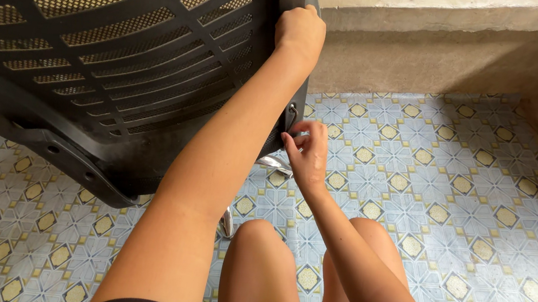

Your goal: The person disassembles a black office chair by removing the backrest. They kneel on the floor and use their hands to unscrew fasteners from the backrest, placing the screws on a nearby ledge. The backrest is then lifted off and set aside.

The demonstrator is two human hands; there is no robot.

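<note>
Head view shows bare knees above the patterned tile floor. The right hand pinches a small metal fitting on the chair back edge. The left hand is clamped on that edge higher up. The dark slotted chair back tilts, long axis running lower-left to upper-right, before a concrete wall.

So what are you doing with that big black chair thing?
A person sits on the patterned tile floor with a black mesh chair back tipped up in front of them. The left hand grips its upper edge. The right hand pinches a small metal part at the chair's lower edge. A shiny metal piece shows just below.
</note>
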